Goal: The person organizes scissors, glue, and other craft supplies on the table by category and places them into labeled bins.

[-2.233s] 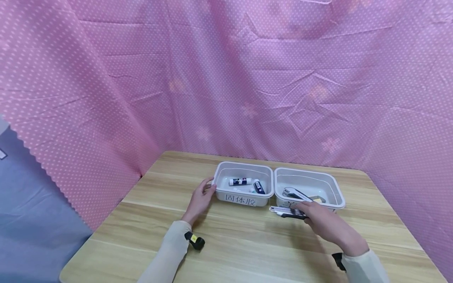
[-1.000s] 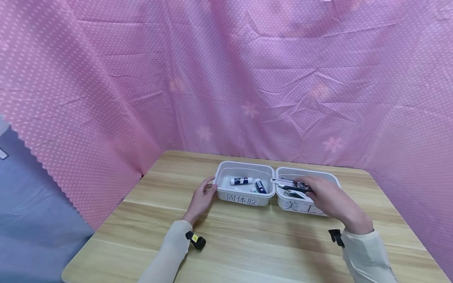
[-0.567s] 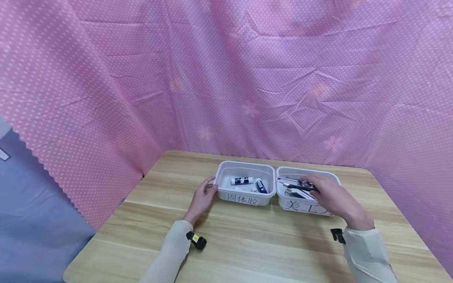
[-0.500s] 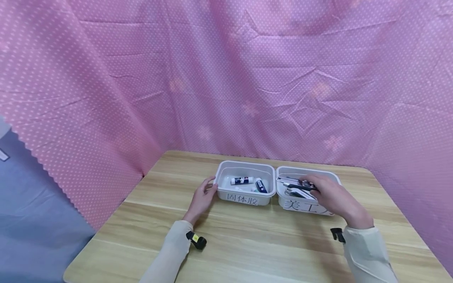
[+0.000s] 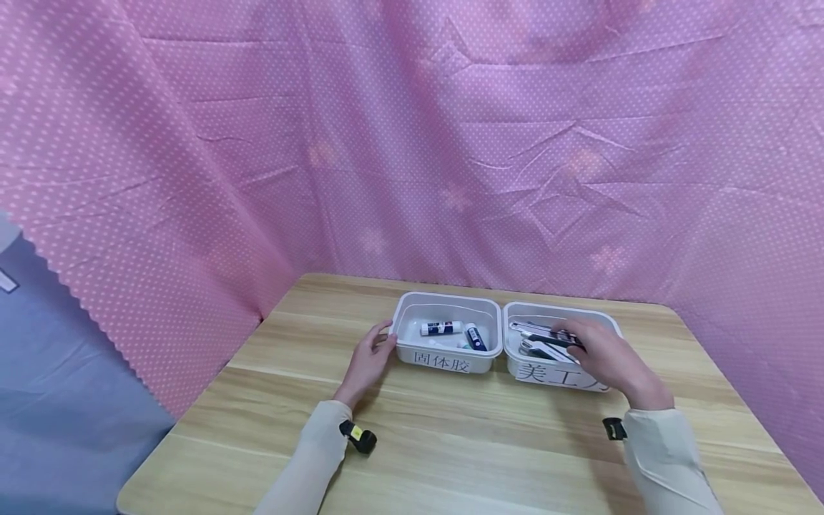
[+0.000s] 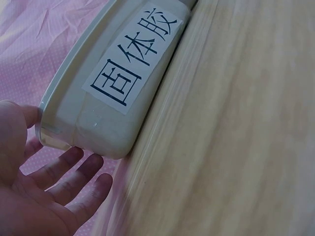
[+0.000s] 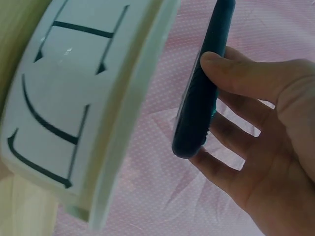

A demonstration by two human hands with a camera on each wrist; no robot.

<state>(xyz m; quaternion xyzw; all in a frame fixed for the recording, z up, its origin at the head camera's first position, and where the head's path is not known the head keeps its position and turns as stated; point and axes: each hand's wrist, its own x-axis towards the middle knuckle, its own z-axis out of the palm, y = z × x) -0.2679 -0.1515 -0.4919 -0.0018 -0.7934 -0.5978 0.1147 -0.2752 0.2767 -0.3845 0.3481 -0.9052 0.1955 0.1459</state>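
My right hand [image 5: 601,354] grips a utility knife [image 7: 199,93] with a dark handle, thumb on one side and fingers on the other. It holds the knife over the right white box [image 5: 611,329], in which other cutters [image 5: 543,350] lie. My left hand [image 5: 368,363] touches the left end of the left white box [image 5: 412,300]. In the left wrist view its fingers [image 6: 69,182] are spread, nearly straight, by the box's lower corner. Inside the left box lie glue sticks [image 5: 440,328] with dark blue and white bodies.
The two boxes stand side by side near the back of the wooden table [image 5: 450,443]. Each has a front paper label [image 5: 441,361] with large printed characters. A pink dotted curtain [image 5: 412,143] hangs behind and around the table.
My right hand has carried the utility knife from in front of the right box to over its inside, then tilted it slightly. My left hand has stayed at the left box.
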